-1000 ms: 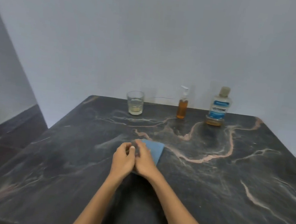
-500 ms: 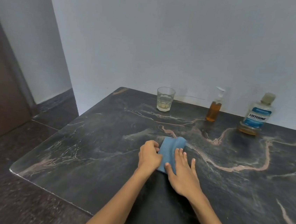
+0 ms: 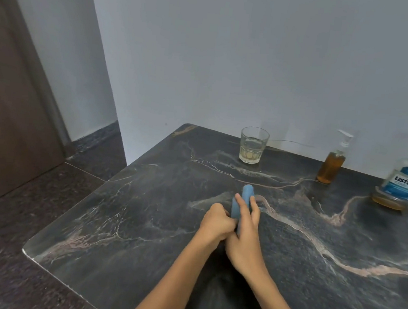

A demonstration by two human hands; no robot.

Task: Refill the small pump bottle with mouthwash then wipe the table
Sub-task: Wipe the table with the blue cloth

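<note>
A blue cloth point(image 3: 245, 196) is bunched into a narrow strip on the dark marble table point(image 3: 141, 218). My left hand point(image 3: 216, 222) grips its near left edge with curled fingers. My right hand point(image 3: 246, 230) lies over the cloth with straight fingers pressing on it. At the back stand the small pump bottle point(image 3: 332, 165) with amber liquid and, at the right edge of view, the Listerine mouthwash bottle point(image 3: 405, 184) with a little amber liquid left in it.
A glass point(image 3: 253, 145) with some pale liquid stands at the back of the table against the wall. The table's left corner point(image 3: 27, 251) drops to a dark floor. A brown door point(image 3: 6, 108) is at far left.
The view has swung left. The cloth, flat and wider before, is now gathered into a narrow strip between my hands, and my right hand has closed in against the left.
</note>
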